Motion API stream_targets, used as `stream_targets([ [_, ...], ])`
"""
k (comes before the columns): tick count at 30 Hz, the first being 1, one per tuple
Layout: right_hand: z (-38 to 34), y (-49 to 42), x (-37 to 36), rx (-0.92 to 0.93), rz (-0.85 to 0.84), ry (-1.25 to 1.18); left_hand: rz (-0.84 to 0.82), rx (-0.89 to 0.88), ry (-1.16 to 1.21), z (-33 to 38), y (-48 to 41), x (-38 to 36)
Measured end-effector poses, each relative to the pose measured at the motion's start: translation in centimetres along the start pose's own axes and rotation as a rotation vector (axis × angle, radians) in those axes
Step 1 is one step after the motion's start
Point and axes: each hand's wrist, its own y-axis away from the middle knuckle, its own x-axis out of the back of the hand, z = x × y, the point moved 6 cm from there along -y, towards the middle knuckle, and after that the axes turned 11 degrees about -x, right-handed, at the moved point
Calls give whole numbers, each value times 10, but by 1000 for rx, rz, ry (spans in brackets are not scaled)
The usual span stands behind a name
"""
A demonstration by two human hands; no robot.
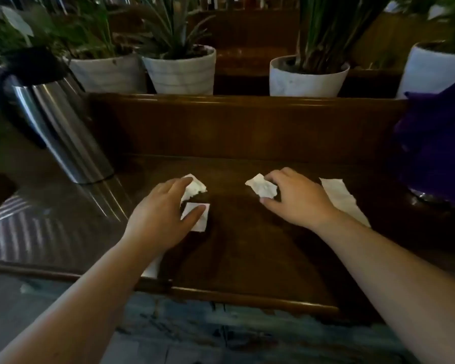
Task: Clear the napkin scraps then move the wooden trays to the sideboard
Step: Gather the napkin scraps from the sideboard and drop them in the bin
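Steel catches the light at the far left, where a tall metal carafe (61, 127) with a black top stands on the dark wooden counter (247, 258). Behind a raised wooden ledge, a row of white plant pots (181, 72) runs across the back. The left hand (160, 219) lies spread over two white napkin scraps: its fingers touch a torn scrap (195, 189), and its thumb presses on a squarer scrap (201, 219) just below, the fingers apart and not closed on either. Another white piece (153, 267) peeks out from under the left forearm near the counter's front edge. The right hand (297, 198) pinches a crumpled scrap (263, 187) between thumb and fingertips, the paper touching the counter. Just beside that wrist lies a longer torn strip (344, 200). A purple cloth-covered object (434, 148) sits at the far right.
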Motion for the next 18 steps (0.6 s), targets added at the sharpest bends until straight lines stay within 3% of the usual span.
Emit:
stream_targets([
  [3, -4, -20, -6, -78, -27, 68, 30, -33, -77, -22, -11, 8],
  [8, -6, -38, -19, -161, -110, 154, -63, -64, -108, -49, -35, 11],
  [11, -9, -39, -21, -160, -62, 121, -87, -112, -103, -62, -49, 5],
  [18, -47, -22, -16, -43, -54, -39, -345, -269, -150, -84, -69, -26],
])
